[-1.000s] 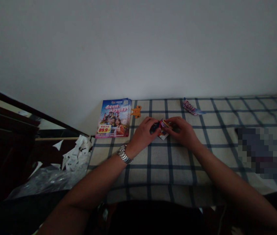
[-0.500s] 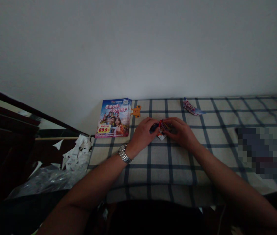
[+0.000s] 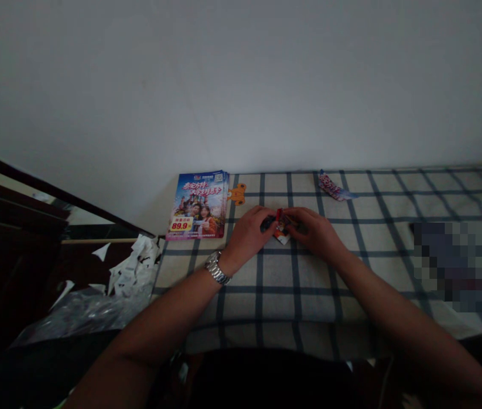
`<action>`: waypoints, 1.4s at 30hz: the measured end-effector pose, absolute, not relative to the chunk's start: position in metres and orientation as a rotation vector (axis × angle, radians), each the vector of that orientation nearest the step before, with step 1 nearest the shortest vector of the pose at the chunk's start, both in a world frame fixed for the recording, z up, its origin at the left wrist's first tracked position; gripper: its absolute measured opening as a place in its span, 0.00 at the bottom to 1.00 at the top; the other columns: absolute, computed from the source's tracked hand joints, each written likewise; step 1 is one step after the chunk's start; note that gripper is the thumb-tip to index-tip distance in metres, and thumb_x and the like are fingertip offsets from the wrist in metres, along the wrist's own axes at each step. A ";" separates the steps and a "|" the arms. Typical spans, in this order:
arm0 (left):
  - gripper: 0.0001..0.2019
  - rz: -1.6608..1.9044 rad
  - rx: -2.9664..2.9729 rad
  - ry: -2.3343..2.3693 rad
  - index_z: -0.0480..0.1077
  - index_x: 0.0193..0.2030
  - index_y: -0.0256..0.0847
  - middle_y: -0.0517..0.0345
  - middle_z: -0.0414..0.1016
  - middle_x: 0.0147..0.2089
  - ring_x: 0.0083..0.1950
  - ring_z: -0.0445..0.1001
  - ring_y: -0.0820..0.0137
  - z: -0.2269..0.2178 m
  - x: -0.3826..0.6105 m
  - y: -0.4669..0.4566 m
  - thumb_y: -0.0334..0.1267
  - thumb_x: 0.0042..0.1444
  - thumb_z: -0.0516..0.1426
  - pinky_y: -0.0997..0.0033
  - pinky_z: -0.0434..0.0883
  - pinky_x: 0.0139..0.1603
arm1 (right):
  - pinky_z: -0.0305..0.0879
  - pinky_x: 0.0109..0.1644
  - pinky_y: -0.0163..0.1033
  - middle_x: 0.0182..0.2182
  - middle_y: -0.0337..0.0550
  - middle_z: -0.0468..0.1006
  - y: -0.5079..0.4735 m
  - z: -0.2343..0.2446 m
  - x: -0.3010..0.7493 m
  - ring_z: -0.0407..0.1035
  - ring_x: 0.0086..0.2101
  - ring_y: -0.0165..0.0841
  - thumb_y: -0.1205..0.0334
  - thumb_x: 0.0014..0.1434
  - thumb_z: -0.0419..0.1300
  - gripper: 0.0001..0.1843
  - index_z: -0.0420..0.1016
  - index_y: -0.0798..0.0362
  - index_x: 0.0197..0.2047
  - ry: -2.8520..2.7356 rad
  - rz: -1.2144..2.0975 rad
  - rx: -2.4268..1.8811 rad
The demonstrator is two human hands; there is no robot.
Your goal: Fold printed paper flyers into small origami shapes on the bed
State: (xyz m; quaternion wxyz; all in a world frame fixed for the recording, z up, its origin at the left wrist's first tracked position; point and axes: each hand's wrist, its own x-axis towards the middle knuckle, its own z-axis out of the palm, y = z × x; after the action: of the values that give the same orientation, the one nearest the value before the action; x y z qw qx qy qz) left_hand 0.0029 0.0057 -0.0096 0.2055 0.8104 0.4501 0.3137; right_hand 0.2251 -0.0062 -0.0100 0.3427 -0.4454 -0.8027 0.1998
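Head view: found left hand (image 3: 250, 228) and right hand (image 3: 314, 230) together grasping one small piece of printed paper (image 3: 282, 234), pinched between thumbs and fingers from either side — white corner pointing toward the wearer. Placed over middle of blue-and-cream checked cloth (image 3: 277, 304); cannot tell contact with it. Noted silver link-band wristwatch (image 3: 217, 268) on left wrist. Recorded stack of glossy leaflets (image 3: 198, 205), marked 89.9, left of both hands, with orange bear figure (image 3: 237, 194) just beside. Located blue-and-pink paper scrap (image 3: 331, 186) beyond right hand, near wall (image 3: 241, 85). Logged white paper scraps (image 3: 134, 267) and clear plastic (image 3: 87, 309) past cloth's left edge — disordered.
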 end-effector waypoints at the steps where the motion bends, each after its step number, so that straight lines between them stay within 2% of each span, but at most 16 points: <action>1: 0.08 0.872 2.258 1.255 0.74 0.52 0.44 0.55 0.76 0.47 0.49 0.76 0.64 -0.010 0.003 0.006 0.36 0.68 0.60 0.62 0.75 0.52 | 0.75 0.59 0.52 0.54 0.47 0.81 -0.006 -0.010 0.225 0.77 0.53 0.45 0.66 0.65 0.62 0.22 0.75 0.43 0.61 -2.088 0.514 -1.161; 16: 0.07 0.896 2.225 1.255 0.73 0.52 0.44 0.56 0.75 0.49 0.51 0.77 0.65 -0.010 0.003 0.007 0.36 0.68 0.60 0.64 0.76 0.52 | 0.75 0.61 0.52 0.55 0.47 0.80 -0.007 -0.012 0.226 0.77 0.54 0.44 0.69 0.67 0.58 0.21 0.75 0.42 0.60 -2.085 0.511 -1.134; 30: 0.06 0.876 2.232 1.257 0.73 0.51 0.43 0.56 0.76 0.50 0.51 0.77 0.66 -0.008 0.003 0.007 0.36 0.69 0.59 0.65 0.76 0.53 | 0.77 0.56 0.51 0.53 0.51 0.79 -0.006 -0.012 0.225 0.77 0.51 0.43 0.68 0.69 0.57 0.16 0.75 0.47 0.58 -2.157 0.403 -1.127; 38: 0.06 0.864 2.251 1.245 0.73 0.51 0.43 0.56 0.75 0.48 0.50 0.77 0.66 -0.009 0.004 0.006 0.35 0.69 0.59 0.64 0.76 0.51 | 0.76 0.58 0.52 0.55 0.52 0.77 -0.006 -0.014 0.224 0.76 0.53 0.45 0.70 0.67 0.58 0.20 0.75 0.47 0.61 -2.231 0.364 -1.104; 42: 0.06 0.867 2.241 1.236 0.73 0.51 0.43 0.55 0.75 0.49 0.50 0.77 0.66 -0.010 0.004 0.006 0.34 0.68 0.60 0.64 0.76 0.51 | 0.75 0.60 0.54 0.56 0.54 0.77 -0.006 -0.014 0.223 0.75 0.54 0.46 0.68 0.68 0.59 0.19 0.76 0.49 0.61 -2.254 0.334 -1.091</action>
State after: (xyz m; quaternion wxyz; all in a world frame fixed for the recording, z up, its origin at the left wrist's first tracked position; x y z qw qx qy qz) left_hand 0.0037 0.0061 -0.0099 0.2178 0.8094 0.4465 0.3133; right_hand 0.2228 -0.0064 -0.0143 0.3031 -0.4115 -0.8503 0.1260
